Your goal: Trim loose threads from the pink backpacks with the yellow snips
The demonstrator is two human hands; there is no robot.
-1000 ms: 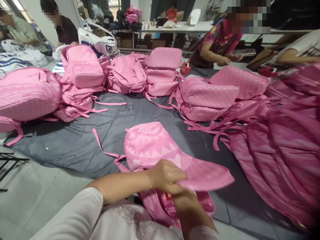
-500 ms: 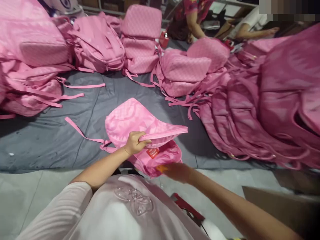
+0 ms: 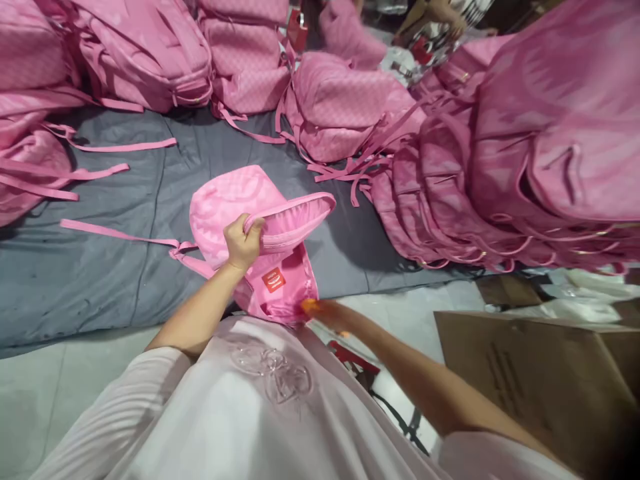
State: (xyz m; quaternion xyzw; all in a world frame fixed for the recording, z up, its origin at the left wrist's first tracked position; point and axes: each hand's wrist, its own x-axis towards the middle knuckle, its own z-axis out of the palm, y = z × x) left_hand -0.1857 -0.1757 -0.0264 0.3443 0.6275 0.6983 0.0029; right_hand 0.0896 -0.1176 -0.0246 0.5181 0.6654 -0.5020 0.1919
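Flap (image 3: 300,217), tipped wider than before: edge pinched by left hand (image 3: 243,241). Right hand (image 3: 327,313): at edge of pink backpack (image 3: 217,200), grip indiscernible. Grey cloth (image 3: 115,273): spans to backpack row (image 3: 345,100).

Backpack (image 3: 287,237) on cloth (image 3: 120,287), other bags (image 3: 340,97) behind it, carton (image 3: 520,373) to right

Pink patterned backpack (image 3: 220,200), red label (image 3: 274,280), grey cloth (image 3: 125,267)

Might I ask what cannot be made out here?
Head view: orange patch at the right hand, blurred.
Head view: wording on the label, too small.
Head view: part of the bag, hidden by the left hand.
Head view: carton, cut off by the right edge.
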